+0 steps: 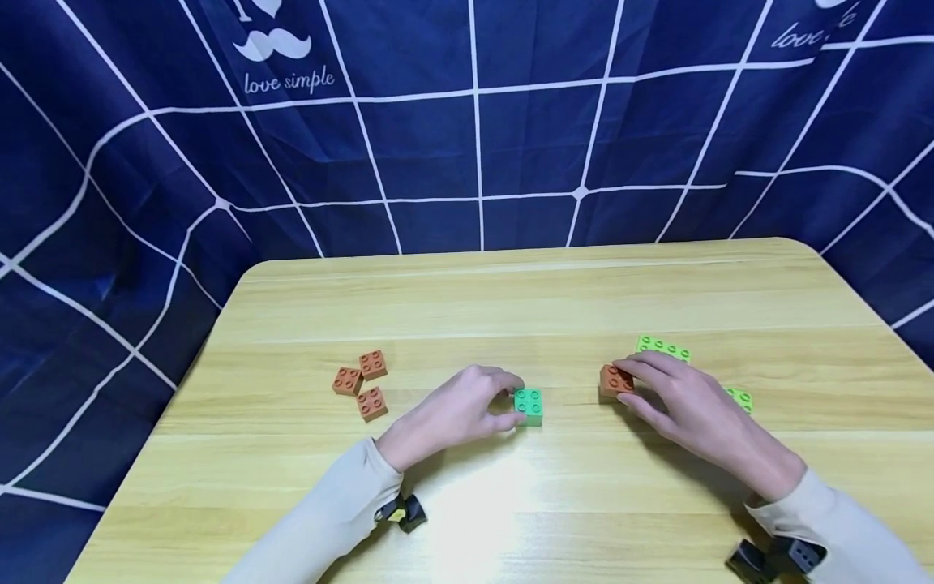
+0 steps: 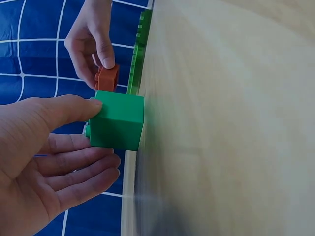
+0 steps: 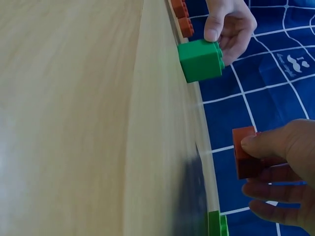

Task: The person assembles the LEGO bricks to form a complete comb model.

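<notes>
Within table edges (image 1: 511, 255), left hand (image 1: 467, 407), grip on green brick (image 1: 529, 407); right hand (image 1: 689, 405), grip on orange brick (image 1: 611, 384); gap between.

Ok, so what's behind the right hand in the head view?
Light green studded pieces show at two spots along its far edge. The right hand covers what lies between, so whether they join is hidden there.
</notes>
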Tool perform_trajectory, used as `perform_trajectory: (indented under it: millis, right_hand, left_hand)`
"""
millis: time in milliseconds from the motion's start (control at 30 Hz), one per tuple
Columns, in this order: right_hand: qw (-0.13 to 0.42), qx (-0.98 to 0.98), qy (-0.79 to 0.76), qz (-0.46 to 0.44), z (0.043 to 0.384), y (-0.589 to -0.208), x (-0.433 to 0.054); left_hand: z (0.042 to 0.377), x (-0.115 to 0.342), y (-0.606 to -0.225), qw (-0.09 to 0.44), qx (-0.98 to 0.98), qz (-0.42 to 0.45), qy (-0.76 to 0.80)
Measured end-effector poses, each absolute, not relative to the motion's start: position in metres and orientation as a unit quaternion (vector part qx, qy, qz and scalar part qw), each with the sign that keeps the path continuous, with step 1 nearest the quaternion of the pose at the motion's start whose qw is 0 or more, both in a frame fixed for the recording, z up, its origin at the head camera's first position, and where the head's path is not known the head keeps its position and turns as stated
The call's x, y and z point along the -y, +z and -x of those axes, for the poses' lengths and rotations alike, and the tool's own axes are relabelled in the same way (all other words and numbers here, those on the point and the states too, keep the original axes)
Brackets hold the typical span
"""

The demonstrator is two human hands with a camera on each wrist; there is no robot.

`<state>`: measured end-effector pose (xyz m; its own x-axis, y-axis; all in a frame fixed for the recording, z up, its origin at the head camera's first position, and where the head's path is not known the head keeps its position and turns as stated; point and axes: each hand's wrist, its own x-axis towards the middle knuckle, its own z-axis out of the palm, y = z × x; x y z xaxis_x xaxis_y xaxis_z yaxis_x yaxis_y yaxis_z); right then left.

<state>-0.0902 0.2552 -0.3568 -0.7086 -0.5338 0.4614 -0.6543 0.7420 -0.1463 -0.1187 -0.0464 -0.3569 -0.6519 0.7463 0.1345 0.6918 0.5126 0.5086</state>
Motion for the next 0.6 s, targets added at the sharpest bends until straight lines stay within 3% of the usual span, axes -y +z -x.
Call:
perform_trajectory:
  millis: [600]
  right_hand:
    - [0.19,0.908,0.168,-0.334,0.09,-0.357,-0.243]
  left_hand:
    - [0.118,0.045,-0.358,0.048,-0.87,-0.406,0.275]
